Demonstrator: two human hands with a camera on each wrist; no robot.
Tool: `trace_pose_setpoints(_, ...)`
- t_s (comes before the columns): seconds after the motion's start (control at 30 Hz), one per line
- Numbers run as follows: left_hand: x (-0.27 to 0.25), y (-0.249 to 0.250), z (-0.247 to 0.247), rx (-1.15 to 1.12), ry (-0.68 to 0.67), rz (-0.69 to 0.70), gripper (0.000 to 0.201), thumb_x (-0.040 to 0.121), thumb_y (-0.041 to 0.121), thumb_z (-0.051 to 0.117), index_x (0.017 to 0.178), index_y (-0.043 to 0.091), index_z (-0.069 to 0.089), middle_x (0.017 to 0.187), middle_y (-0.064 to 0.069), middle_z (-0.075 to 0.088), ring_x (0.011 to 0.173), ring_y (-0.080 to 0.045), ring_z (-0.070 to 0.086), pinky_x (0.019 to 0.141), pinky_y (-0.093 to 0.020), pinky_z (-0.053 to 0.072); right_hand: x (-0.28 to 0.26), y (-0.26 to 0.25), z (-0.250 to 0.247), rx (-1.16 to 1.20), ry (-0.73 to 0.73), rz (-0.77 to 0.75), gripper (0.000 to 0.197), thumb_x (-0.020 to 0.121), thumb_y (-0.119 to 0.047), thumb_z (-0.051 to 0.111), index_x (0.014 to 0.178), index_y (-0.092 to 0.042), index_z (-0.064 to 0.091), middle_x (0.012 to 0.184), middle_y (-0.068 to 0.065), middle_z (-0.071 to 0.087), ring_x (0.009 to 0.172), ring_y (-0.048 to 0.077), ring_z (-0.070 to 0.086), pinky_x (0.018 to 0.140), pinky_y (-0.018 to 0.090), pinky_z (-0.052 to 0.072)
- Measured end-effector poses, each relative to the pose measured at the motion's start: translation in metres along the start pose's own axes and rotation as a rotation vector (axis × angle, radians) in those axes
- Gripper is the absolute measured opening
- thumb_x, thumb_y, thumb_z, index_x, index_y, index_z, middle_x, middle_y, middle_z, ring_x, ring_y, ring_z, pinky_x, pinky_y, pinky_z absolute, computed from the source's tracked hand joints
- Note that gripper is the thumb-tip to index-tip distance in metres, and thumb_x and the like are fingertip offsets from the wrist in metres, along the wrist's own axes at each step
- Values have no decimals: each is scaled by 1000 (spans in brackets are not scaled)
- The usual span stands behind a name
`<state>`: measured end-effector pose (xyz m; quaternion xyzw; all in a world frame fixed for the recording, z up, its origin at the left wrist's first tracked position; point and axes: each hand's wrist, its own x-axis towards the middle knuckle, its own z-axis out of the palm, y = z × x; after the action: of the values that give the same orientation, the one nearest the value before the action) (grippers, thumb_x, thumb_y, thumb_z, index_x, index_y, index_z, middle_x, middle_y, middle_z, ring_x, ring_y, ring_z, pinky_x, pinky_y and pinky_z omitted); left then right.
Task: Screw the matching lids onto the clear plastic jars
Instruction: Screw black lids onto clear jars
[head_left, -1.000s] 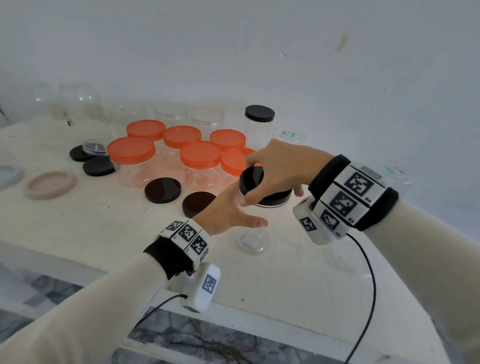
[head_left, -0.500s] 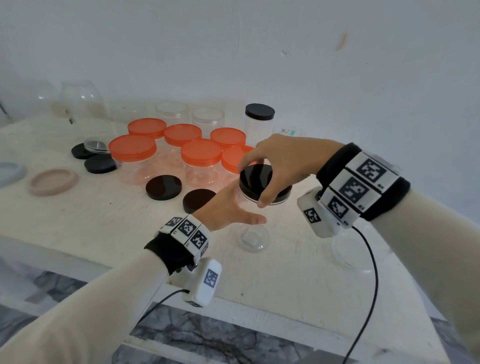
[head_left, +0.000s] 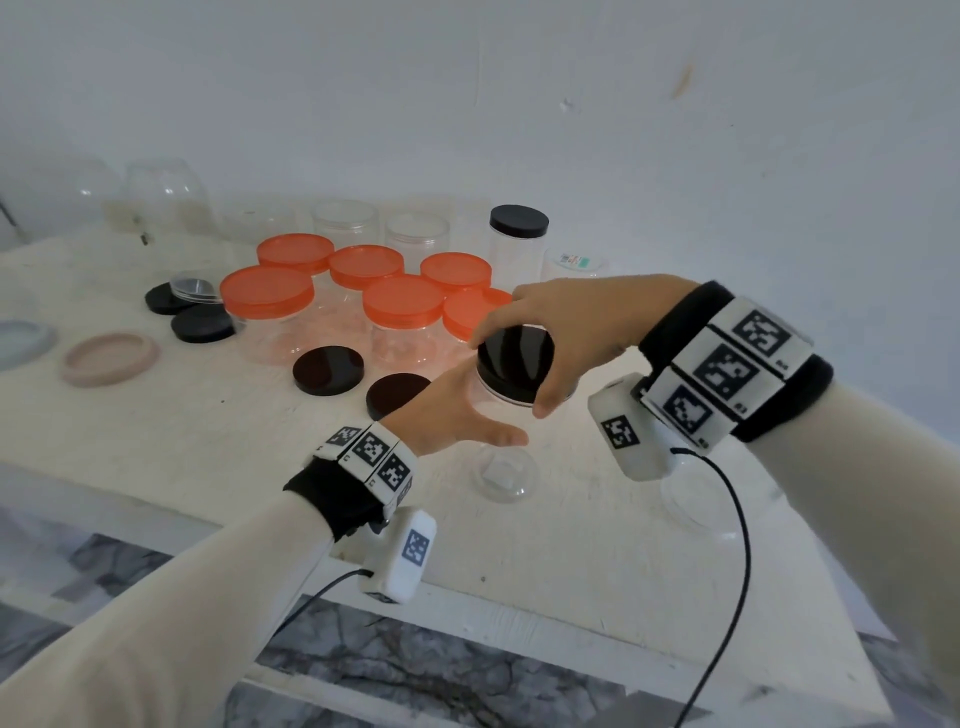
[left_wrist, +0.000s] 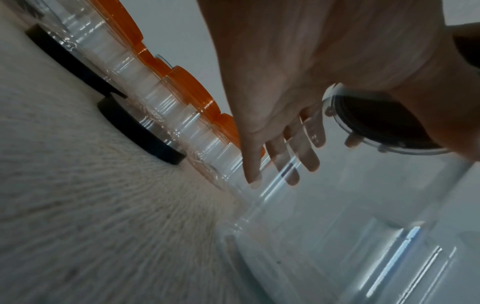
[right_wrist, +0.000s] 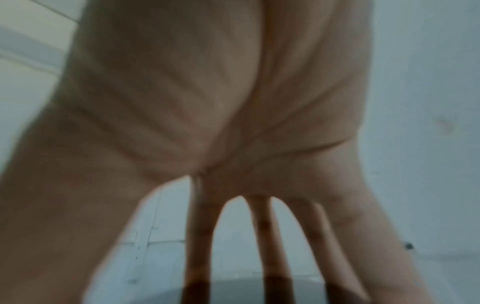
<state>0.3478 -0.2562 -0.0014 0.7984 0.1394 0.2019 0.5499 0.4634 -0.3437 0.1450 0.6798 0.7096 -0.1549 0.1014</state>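
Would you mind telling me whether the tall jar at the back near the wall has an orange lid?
No, the tall jar at the back wears a black lid, as the head view shows.

Clear jar (head_left: 501, 441) upright near table's front edge, black lid (head_left: 514, 364) sitting level on its mouth. 5 more clear jars w/ orange lids (head_left: 402, 301) cluster behind it; 2 loose black lids (head_left: 328, 370) lie flat just left
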Motion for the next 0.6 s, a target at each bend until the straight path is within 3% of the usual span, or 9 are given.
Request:
trace_pose_setpoints(0.13, -2, 0, 3, -3, 24, -9, 86, 53, 40, 81, 127, 39, 37, 132, 13, 51, 125, 1, 44, 105, -24, 36, 5, -1, 5, 27, 124, 16, 64, 52, -52, 82, 109, -46, 53, 102, -12, 55, 94, 15, 57, 80, 35, 53)
trace_pose_setpoints(0.23, -4, -2, 8, -18, 53, -13, 87, 55, 38, 82, 130, 38, 37, 131, 12, 53, 124, 0, 45, 104, -25, 37, 3, -5, 8, 13, 178, 78, 60, 54, -58, 77, 105, -35, 55, 83, -10, 54, 73, 17, 64, 64, 36, 58)
trace_pose_setpoints(0.33, -7, -4, 11, -15, 85, -32, 83, 56, 33, 85, 124, 42, 38, 123, 18, 56, 115, 11, 48, 91, -10, 40, 0, -11, 11, -64, 238, 153, 59, 64, -61, 71, 102, -18, 61, 69, -7, 51, 38, 5, 51, 45, 27, 45)
trace_pose_setpoints(0.4, -9, -4, 11, -12, 101, -47, 79, 62, 21, 86, 121, 41, 39, 115, 24, 54, 103, 22, 47, 80, 0, 37, 2, -16, 13, -164, 246, 195, 63, 69, -67, 63, 98, -10, 62, 68, -4, 53, 26, 6, 43, 43, 22, 34)
trace_pose_setpoints(0.47, -10, -2, 9, 1, 81, -39, 82, 62, 27, 85, 129, 36, 39, 118, 26, 52, 105, 25, 43, 79, 3, 35, 1, -20, 10, -234, 191, 220, 71, 70, -72, 58, 105, -10, 61, 80, 0, 61, 34, 4, 51, 47, 22, 35)
trace_pose_setpoints(0.53, -11, 0, 8, 15, 67, -36, 93, 56, 43, 83, 137, 35, 36, 128, 23, 50, 118, 15, 41, 91, -4, 34, 1, -17, 3, -226, 34, 206, 79, 69, -72, 59, 127, -19, 47, 110, 1, 60, 77, 11, 60, 66, 27, 42)
trace_pose_setpoints(0.6, -10, 1, 8, 6, 75, -27, 94, 54, 46, 81, 135, 35, 36, 132, 17, 51, 125, 4, 42, 103, -20, 35, 0, -13, -3, -145, -107, 128, 85, 69, -58, 71, 139, -32, 30, 120, -7, 46, 104, 18, 50, 82, 31, 43)
